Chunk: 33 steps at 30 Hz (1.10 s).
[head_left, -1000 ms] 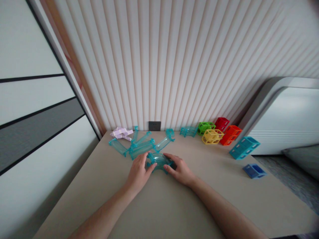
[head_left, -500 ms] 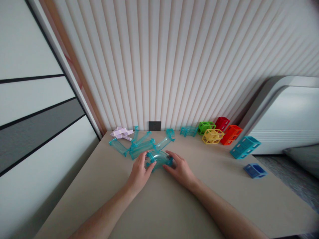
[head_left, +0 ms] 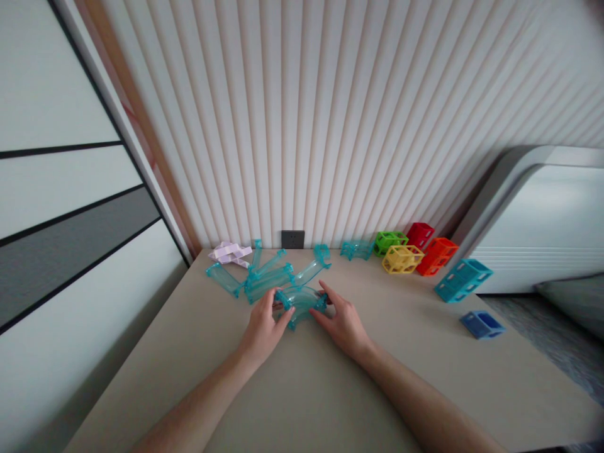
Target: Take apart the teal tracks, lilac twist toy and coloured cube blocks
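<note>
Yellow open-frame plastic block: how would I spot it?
On the beige tabletop, look right of the black wall socket. The yellow open-frame plastic block sits in front of a green open-frame plastic block; it alone is yellow.

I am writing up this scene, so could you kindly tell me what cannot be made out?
In the head view:
Left hand: most of the palm, hidden by its back.
Right hand: grip or mere touch, too small to tell.
Curved teal pieces: whether they join, partly hidden by the hands.
Wall socket: hole shapes, too small.
Table: near side, cut off mostly by bottom edge.
</note>
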{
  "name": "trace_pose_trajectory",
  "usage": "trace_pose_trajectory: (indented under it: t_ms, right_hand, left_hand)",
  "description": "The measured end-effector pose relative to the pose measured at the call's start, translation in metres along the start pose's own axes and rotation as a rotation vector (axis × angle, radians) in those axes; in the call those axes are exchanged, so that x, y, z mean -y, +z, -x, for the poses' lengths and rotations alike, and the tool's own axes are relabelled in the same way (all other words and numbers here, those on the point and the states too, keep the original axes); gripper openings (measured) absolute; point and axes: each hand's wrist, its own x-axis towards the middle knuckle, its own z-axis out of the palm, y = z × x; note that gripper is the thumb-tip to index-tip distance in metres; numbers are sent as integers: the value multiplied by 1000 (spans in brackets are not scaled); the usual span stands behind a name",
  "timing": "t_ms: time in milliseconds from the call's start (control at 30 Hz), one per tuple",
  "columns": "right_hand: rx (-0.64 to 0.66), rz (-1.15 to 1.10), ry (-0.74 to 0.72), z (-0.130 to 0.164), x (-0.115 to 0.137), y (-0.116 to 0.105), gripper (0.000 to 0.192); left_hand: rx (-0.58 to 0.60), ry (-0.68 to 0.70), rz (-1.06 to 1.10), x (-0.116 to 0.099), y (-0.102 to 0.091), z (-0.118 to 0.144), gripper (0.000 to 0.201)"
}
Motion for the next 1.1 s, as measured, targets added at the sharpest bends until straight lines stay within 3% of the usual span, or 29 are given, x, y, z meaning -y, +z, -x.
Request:
trace_pose_trajectory:
  t_ms: [233, 767, 1100]
  right_hand:
    - [-72, -43, -75, 0, -1, 4, 66]
    - [-115, -61, -68, -1, -4, 6, 68]
    - [-80, -7, -122, -1, -9, 9, 67]
  left_hand:
    - [-3, 11, 24, -3, 0, 0, 32]
    - [52, 16, -94, 3, 0, 1, 34]
    - [46, 70, -166, 5, 1, 2, 34]
